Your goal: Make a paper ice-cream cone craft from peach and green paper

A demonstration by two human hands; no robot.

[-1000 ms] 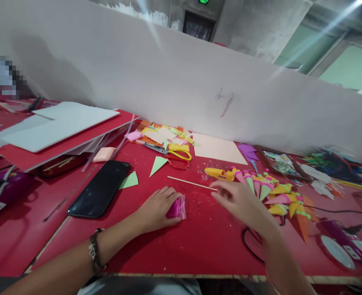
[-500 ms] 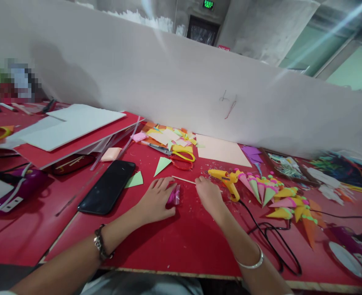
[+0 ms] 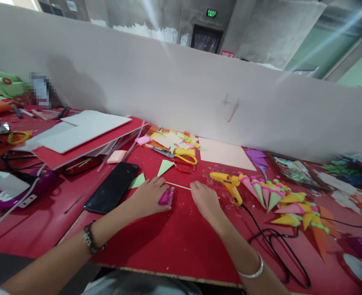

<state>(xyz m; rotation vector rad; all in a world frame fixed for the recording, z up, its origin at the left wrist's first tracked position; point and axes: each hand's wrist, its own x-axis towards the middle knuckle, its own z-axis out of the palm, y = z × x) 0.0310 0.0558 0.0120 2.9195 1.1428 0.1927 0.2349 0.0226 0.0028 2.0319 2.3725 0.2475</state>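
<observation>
My left hand (image 3: 150,197) rests low over the red table, fingers curled around a small magenta packet (image 3: 166,197) in shiny clear wrap. Between my hands lies a thin pale stick (image 3: 178,186); its left end meets my left fingertips. At its right end, the fingers of my right hand (image 3: 206,200) are pressed together. A yellow glue gun (image 3: 228,184) lies to the right of that hand. Green paper pieces (image 3: 165,167) and yellow-handled scissors (image 3: 181,156) lie beyond my left hand.
A black phone (image 3: 111,187) lies left of my left hand. Several paper cones (image 3: 273,194) with clay trim are grouped at the right, near the glue gun's looping black cord (image 3: 279,250). White boards (image 3: 85,129) are stacked at the left. A grey partition (image 3: 156,82) stands behind.
Both hands, with the packet and stick, have shifted slightly left across the table. The view has turned a little to the left.
</observation>
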